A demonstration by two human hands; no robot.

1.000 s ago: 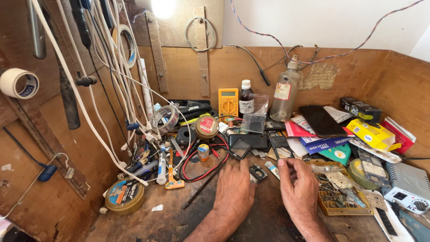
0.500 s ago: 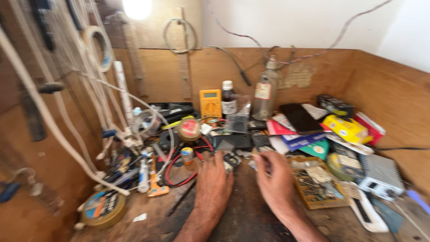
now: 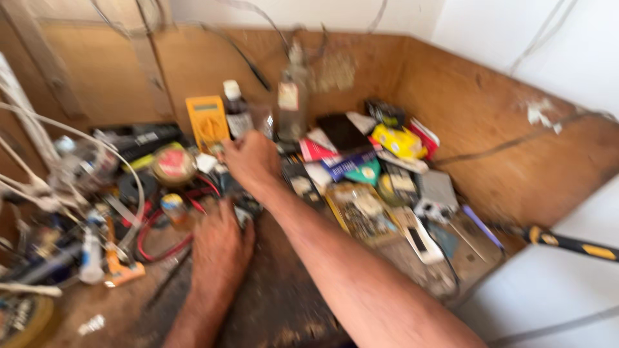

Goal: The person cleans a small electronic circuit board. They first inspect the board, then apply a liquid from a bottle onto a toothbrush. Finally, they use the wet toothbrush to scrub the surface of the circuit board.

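The frame is motion-blurred. My left hand point(image 3: 221, 243) lies palm down on the dark worn patch of the wooden bench point(image 3: 284, 303), its fingertips at a small dark part. My right hand point(image 3: 250, 161) is stretched forward over the clutter with its fingers curled. It is close to a yellow multimeter point(image 3: 206, 122) and a dark bottle with a white cap point(image 3: 237, 111). Whether it holds anything is hidden by the blur. A clear bottle point(image 3: 291, 96) stands just behind and to the right of it.
Red wire loops point(image 3: 161, 225), a round tin point(image 3: 173, 164) and white cables point(image 3: 39, 167) crowd the left. Boxes, a yellow pack point(image 3: 398, 140) and circuit boards point(image 3: 361, 209) fill the right. A black-and-yellow tool handle point(image 3: 567, 243) lies at the right edge. Wooden walls enclose the bench.
My right hand has left the bench beside the left hand and reached forward toward the multimeter and bottles. The camera view has swung right and closer. My left hand stays down.
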